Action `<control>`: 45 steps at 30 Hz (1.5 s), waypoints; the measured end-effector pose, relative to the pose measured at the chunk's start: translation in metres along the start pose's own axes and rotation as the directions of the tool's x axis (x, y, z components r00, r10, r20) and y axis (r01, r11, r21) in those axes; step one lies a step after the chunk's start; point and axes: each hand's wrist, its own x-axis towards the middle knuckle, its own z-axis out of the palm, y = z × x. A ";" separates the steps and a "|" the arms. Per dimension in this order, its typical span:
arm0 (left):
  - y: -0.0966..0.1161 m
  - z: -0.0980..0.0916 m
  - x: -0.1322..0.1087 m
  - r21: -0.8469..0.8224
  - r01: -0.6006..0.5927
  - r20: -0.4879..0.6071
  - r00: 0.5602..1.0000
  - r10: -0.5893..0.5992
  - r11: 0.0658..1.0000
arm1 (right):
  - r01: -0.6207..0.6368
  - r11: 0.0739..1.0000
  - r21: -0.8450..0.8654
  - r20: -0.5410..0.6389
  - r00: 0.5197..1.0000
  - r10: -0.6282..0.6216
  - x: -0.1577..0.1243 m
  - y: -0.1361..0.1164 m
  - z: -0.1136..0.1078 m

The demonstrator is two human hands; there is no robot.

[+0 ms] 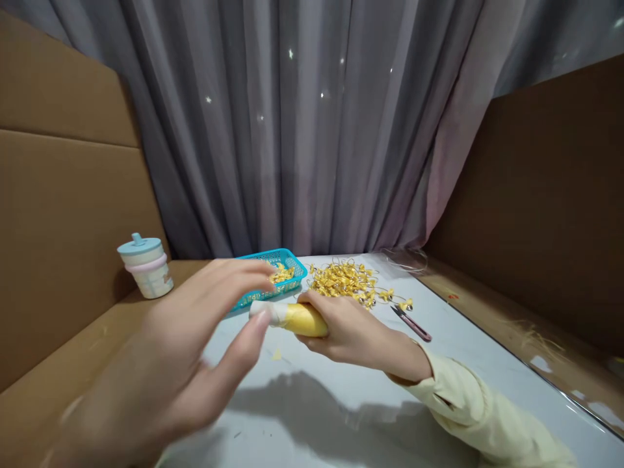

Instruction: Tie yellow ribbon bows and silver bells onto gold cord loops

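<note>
A roll of yellow cord or thread (307,320) with a white end is held in mid-air over the white tabletop (277,416). My right hand (346,328) wraps round its yellow part. My left hand (195,331) is large and slightly blurred at the left, fingers apart, with the thumb tip at the roll's white end. Whether the thumb presses on it cannot be made out. Behind the fingers stands a blue plastic basket (298,276) with small yellow pieces in it. A pile of yellow bows with small metallic bells (344,279) lies beyond my right hand.
Thread snips (413,325) lie right of the pile. A lidded cup (149,270) stands at the left. Cardboard walls (63,195) rise on both sides, and a grey curtain (312,143) hangs behind. Clear plastic (402,260) lies at the back right.
</note>
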 end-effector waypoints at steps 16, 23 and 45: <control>-0.027 0.040 0.079 -0.248 -0.011 0.511 0.848 0.140 0.969 | 0.006 0.989 0.145 0.043 0.999 -0.012 0.003 0.016 -0.027; -0.027 0.042 0.078 -0.217 -0.055 0.484 0.861 0.157 0.975 | 0.053 0.983 0.175 -0.002 0.999 -0.053 -0.002 0.021 -0.033; -0.027 0.041 0.081 -0.211 -0.029 0.575 0.804 0.148 0.977 | 0.090 0.993 -0.083 -0.037 0.995 -0.093 -0.004 0.032 -0.028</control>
